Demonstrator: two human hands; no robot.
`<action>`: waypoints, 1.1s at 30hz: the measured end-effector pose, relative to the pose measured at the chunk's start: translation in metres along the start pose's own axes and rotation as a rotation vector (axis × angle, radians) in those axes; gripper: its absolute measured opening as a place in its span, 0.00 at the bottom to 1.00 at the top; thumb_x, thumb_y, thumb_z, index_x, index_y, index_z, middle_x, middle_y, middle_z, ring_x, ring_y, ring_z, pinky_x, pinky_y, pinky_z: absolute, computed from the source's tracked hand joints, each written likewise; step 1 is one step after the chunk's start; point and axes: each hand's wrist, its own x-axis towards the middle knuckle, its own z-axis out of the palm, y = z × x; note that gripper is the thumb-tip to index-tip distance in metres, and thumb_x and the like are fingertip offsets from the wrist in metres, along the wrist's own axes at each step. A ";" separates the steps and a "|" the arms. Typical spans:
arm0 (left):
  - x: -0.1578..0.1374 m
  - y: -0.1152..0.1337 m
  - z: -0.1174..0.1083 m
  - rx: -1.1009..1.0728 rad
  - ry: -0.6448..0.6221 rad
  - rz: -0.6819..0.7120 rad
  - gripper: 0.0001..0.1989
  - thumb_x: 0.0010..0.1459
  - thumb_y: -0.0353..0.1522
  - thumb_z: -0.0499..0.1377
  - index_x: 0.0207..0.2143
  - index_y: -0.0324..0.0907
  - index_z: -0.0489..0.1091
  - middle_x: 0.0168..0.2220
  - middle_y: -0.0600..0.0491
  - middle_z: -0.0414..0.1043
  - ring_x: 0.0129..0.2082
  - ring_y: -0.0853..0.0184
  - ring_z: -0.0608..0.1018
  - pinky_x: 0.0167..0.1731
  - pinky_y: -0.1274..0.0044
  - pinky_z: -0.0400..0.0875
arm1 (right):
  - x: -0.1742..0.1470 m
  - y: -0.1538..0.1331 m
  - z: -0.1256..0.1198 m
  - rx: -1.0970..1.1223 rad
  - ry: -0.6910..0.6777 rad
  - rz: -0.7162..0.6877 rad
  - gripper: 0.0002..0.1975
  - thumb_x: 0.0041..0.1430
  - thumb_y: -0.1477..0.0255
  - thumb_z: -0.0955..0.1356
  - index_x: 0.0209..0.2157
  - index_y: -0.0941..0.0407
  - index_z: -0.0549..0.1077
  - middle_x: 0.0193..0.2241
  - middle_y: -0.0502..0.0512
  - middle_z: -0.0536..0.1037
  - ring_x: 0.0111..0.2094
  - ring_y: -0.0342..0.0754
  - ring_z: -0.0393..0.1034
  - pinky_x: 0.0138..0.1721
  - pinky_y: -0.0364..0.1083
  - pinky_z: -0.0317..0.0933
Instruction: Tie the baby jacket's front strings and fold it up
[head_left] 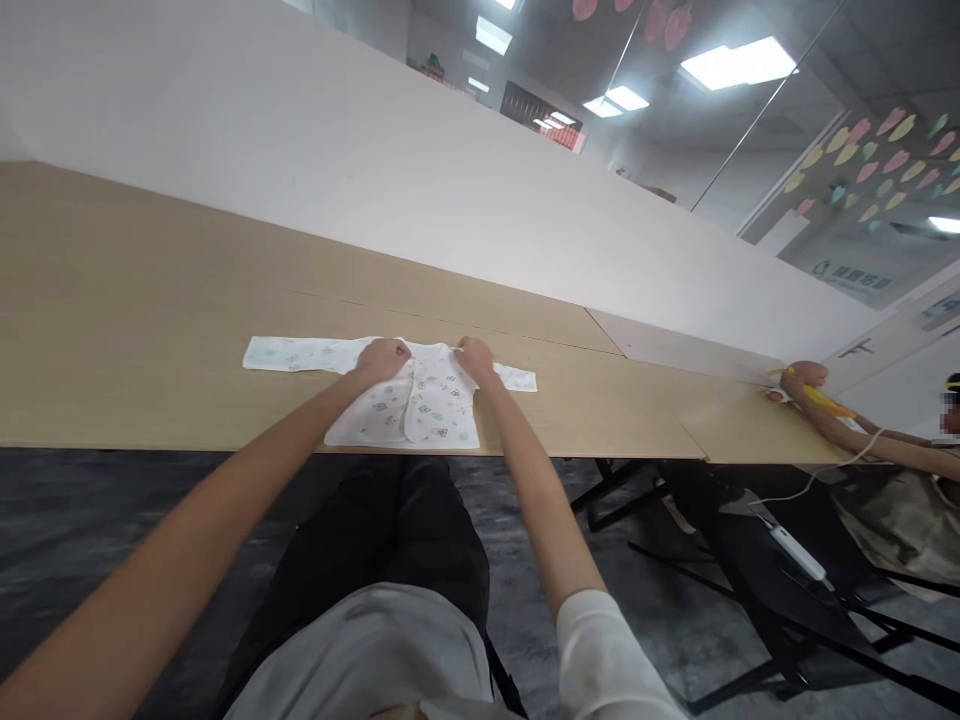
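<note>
A small white baby shirt [442, 400] with a scattered print lies front up on the table, its sleeves stretched out to both sides. Its front overlap runs down the middle, and the hem lies close to the table's near edge. My left hand [383, 359] is closed on the cloth near the left shoulder, beside the neckline. On the other side of the neckline, my right hand [475, 359] pinches the right shoulder. The fingertips of both hands are partly hidden.
The long wooden table [150, 290] runs against a white partition [337, 170] with glass above. At far right, another person's arms [832, 415] rest on the table. A black folding chair [787, 570] holds a white power strip [799, 553] with a cable.
</note>
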 end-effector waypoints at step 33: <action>-0.001 0.021 0.056 -0.028 0.109 -0.025 0.17 0.63 0.35 0.50 0.45 0.43 0.77 0.49 0.43 0.76 0.50 0.53 0.75 0.49 0.65 0.67 | -0.009 -0.070 0.075 0.396 0.165 -0.020 0.11 0.62 0.80 0.61 0.37 0.59 0.76 0.41 0.60 0.79 0.45 0.49 0.72 0.48 0.43 0.63</action>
